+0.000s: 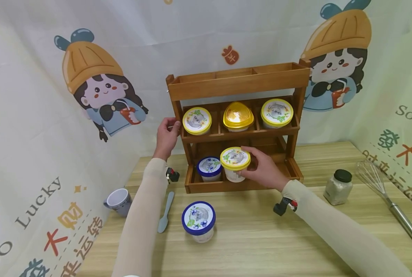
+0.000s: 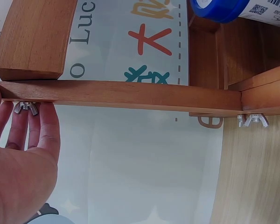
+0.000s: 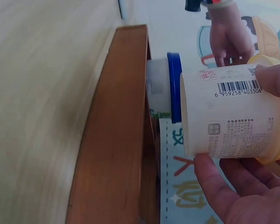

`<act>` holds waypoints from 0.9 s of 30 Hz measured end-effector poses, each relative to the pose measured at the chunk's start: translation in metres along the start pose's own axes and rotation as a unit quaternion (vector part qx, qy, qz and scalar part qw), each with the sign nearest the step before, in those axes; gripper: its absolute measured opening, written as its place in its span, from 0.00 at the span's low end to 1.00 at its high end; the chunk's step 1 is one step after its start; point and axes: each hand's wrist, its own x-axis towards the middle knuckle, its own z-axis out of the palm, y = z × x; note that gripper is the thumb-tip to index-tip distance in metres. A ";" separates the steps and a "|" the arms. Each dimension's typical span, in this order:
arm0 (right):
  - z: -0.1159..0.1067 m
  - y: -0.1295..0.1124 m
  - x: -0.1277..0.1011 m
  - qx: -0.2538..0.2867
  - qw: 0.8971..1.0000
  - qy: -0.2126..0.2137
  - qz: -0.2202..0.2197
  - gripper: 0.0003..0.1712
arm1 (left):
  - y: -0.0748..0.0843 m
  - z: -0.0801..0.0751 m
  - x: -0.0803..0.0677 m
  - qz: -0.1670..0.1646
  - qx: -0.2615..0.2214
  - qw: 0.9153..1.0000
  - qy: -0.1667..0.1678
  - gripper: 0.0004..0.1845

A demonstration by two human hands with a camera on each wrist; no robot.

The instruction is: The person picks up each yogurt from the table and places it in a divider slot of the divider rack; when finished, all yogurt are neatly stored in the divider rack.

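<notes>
On rack [image 1: 240, 82], right hand [image 1: 266, 169] (gripping) yellow-lidded cup [image 1: 235, 163]

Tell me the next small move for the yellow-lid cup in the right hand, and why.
Probably lower the yellow-lid cup into the bottom shelf's middle slot, beside the blue-lid cup. The right hand grips it just above that tier, that slot looks free, and the left hand steadies the wooden rack.

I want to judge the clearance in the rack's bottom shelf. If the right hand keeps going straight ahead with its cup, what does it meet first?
Probably the rack's lower back; depth is unclear. The right hand holds the yellow-lidded cup beside the blue-lidded cup.
</notes>
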 end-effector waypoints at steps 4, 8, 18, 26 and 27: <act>0.000 0.003 0.011 -0.003 1.000 0.010 -0.003 0.49 | 0.001 0.000 0.002 0.003 -0.003 1.000 -0.002 0.20; 0.001 0.007 0.019 -0.018 1.000 0.021 0.001 0.48 | 0.000 0.000 0.001 0.003 -0.001 1.000 -0.005 0.20; 0.006 0.032 0.026 -0.059 0.997 0.037 0.024 0.49 | -0.001 0.001 -0.002 0.011 0.001 1.000 -0.003 0.21; 0.014 0.046 0.024 -0.096 0.995 0.038 0.016 0.49 | 0.000 0.001 -0.002 0.009 -0.002 1.000 -0.001 0.20; 0.015 0.047 0.024 -0.097 0.994 0.037 0.014 0.49 | 0.000 0.000 -0.002 0.010 -0.001 1.000 -0.001 0.20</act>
